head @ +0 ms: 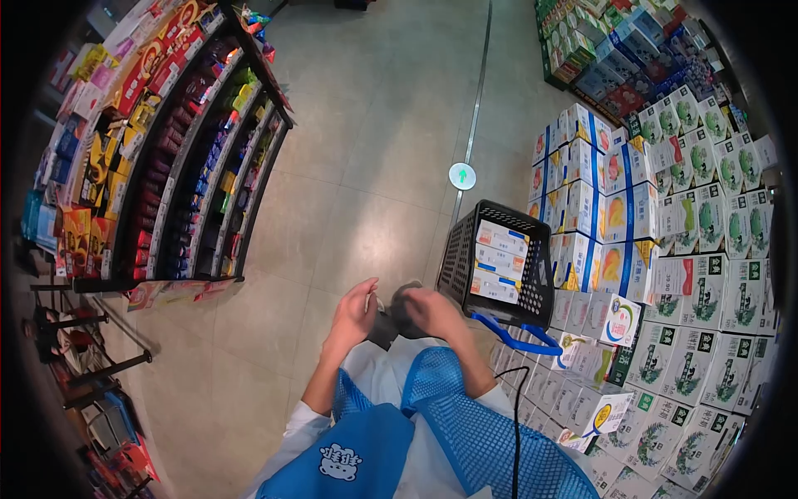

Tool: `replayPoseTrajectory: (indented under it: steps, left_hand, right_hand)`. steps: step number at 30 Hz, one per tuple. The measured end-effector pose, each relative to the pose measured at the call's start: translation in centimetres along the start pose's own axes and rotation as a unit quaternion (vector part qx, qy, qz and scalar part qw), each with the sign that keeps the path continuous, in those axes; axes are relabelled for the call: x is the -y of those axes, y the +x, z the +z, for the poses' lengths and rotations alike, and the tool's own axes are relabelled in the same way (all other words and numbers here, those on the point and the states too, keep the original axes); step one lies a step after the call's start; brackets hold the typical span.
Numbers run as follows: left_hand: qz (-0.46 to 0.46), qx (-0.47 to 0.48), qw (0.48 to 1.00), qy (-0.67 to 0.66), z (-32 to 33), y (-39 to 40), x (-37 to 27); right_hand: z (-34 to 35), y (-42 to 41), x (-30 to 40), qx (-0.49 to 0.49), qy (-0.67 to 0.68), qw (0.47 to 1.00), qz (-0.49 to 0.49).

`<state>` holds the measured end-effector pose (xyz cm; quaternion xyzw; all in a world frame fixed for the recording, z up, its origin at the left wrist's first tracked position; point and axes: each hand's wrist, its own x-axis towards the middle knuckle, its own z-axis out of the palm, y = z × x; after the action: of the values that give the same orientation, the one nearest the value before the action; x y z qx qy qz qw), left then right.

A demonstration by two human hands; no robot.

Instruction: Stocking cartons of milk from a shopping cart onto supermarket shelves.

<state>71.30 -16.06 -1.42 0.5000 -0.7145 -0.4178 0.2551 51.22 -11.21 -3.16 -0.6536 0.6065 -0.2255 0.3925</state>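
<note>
Both my hands are raised before my body, a short distance apart. My left hand (356, 307) holds nothing that I can see, its fingers bent and the thumb up. My right hand (431, 308), slightly blurred, curls inward above my dark shoe, and its fingertips are hard to make out. Just right of it stands a black plastic shopping basket (453, 265) with a blue handle (517, 340). Several white cartons (499, 260) with blue and yellow marks lie in the basket. I touch neither the basket nor its handle.
Stacked milk and yogurt cartons (692, 287) line the right side. A tiered candy rack (181, 156) stands at the left, with black metal hooks (106, 368) below it. On the tiled floor is a round marker with a green arrow (462, 176). A black cable (516, 430) hangs beside me.
</note>
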Motion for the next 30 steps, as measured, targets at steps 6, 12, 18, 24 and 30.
replayPoseTrajectory:
  steps: [6,12,18,24,30]
  left_hand:
    - [0.023,-0.004,1.0,-0.008,-1.0,5.4,-1.2]
    - [0.0,0.109,0.991,0.076,-1.7,8.2,1.0]
    - [-0.069,0.143,0.983,0.089,-2.5,16.1,-0.7]
    - [-0.001,0.153,0.98,0.123,-1.6,27.7,-3.8]
    - [0.036,0.189,0.975,0.112,0.4,35.2,-5.5]
  right_hand:
    - [-1.5,5.4,2.8,0.026,0.026,0.999,0.022]
    - [-4.9,10.7,-1.7,0.01,0.036,0.999,0.004]
    - [-10.2,16.8,-4.4,-0.116,0.071,0.991,-0.003]
    - [-16.1,23.2,-6.6,-0.194,0.05,0.979,-0.016]
    - [-19.7,26.1,-9.1,-0.207,0.057,0.975,0.053]
